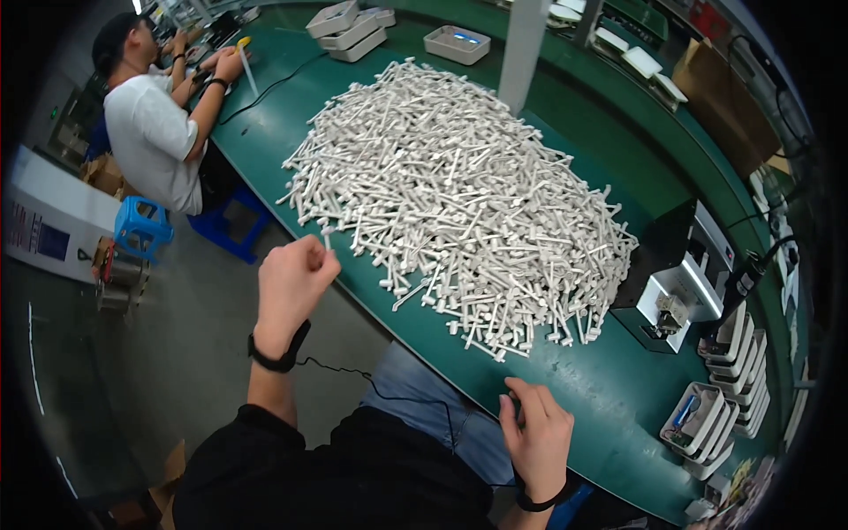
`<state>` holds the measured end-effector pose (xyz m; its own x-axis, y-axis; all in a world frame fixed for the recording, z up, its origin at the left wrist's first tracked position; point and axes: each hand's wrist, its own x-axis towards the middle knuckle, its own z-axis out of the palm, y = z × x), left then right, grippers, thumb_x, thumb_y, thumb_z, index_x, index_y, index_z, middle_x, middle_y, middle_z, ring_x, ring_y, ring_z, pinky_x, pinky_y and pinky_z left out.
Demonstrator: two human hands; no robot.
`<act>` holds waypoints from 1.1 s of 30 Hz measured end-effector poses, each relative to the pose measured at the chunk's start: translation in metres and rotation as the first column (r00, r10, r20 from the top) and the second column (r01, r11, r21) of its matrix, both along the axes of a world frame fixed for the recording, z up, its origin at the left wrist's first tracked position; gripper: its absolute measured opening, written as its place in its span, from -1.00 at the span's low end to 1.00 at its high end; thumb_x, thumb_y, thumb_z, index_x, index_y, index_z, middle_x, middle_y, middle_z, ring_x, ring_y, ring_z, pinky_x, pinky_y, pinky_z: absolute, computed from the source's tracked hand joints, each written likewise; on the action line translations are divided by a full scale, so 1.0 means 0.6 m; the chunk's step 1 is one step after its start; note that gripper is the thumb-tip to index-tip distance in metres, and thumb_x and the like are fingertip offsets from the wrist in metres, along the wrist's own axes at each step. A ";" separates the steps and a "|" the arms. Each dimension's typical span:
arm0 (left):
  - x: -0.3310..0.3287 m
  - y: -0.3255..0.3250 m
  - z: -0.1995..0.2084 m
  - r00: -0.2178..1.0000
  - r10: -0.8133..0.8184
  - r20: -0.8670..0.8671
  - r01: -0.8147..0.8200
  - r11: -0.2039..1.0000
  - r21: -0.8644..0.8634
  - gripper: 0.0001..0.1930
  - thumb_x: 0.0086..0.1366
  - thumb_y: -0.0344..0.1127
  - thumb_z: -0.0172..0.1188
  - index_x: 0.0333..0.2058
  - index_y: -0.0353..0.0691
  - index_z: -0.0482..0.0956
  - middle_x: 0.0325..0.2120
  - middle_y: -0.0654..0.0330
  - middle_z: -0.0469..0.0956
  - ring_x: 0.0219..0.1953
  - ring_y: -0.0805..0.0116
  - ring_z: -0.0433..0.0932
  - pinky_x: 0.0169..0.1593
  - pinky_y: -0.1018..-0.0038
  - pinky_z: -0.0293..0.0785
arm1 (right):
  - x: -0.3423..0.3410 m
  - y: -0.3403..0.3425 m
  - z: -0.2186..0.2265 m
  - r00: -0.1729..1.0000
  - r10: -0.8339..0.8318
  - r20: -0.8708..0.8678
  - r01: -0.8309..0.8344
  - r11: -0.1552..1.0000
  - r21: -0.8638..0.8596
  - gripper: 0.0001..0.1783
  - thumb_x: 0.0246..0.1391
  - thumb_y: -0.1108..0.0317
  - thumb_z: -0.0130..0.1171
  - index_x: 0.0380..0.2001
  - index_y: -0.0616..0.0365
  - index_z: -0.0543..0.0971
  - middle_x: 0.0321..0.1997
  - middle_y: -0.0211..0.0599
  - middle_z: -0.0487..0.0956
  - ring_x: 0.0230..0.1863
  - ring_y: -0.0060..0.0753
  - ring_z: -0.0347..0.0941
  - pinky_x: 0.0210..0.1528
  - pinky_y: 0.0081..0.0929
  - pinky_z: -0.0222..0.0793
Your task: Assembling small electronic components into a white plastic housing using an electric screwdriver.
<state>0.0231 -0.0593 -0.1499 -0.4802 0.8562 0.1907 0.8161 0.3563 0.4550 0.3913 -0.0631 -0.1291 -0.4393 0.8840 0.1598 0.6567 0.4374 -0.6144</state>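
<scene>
A wide heap of small white plastic parts (459, 185), each a thin stem with a thicker end, covers the middle of the green table. At the heap's left edge, my left hand (296, 278) is closed in a pinch. A white stemmed part (327, 239) sticks up from its fingertips. Beside the table's front edge, below the heap, hovers my right hand (541, 435). Its fingers are loosely bent and apart from the thumb, with nothing seen between them. Both wrists wear black bands.
To the right stands a black-and-silver bench machine (676, 291). Stacked grey trays (698, 424) sit near it. More trays (349, 35) lie at the far side, near a white post (523, 57). A co-worker (155, 124) sits at the far left; a cable (380, 384) hangs by my lap.
</scene>
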 end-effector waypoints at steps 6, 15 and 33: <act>0.147 0.026 0.136 0.214 -0.615 0.759 0.938 0.346 0.016 -0.85 0.42 -0.31 0.31 -0.31 -0.24 0.60 -0.57 0.24 0.64 -0.57 0.53 0.58 -0.45 0.50 0.45 | -0.021 0.009 0.019 0.989 0.143 -0.034 -0.114 0.895 0.431 -0.64 -0.06 0.60 0.42 -0.12 0.13 0.75 -0.16 -0.14 0.67 -0.40 -0.21 0.63 -0.41 -0.44 0.54; 0.259 0.155 0.151 0.021 0.032 0.999 0.995 -0.098 -0.018 -0.74 0.58 -0.22 0.16 -0.25 -0.31 0.57 -0.46 0.28 0.70 -0.50 0.57 0.61 -0.40 0.56 0.49 | 0.059 0.009 0.021 0.990 0.061 -0.127 0.011 0.864 0.503 -0.65 -0.17 0.63 0.43 -0.20 0.23 0.75 -0.22 -0.11 0.69 -0.28 -0.13 0.68 -0.39 -0.41 0.59; -0.394 0.984 -0.103 0.419 -0.862 -0.284 0.794 0.500 -0.346 -0.42 0.25 -0.32 0.34 0.25 -0.28 0.50 0.13 -0.22 0.59 0.15 -0.27 0.57 0.25 0.02 0.50 | 0.221 -0.073 -0.111 0.549 -0.574 -0.607 0.377 0.819 -0.433 -0.87 0.39 0.65 0.07 -0.05 0.35 0.51 -0.14 -0.03 0.77 -0.31 -0.44 0.71 -0.36 -0.57 0.62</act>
<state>-0.2131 0.5311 -0.2116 0.5630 0.8264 0.0108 0.8250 -0.5628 0.0516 0.5241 -0.1067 -0.1959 0.2117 0.9773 -0.0096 0.0672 -0.0244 -0.9974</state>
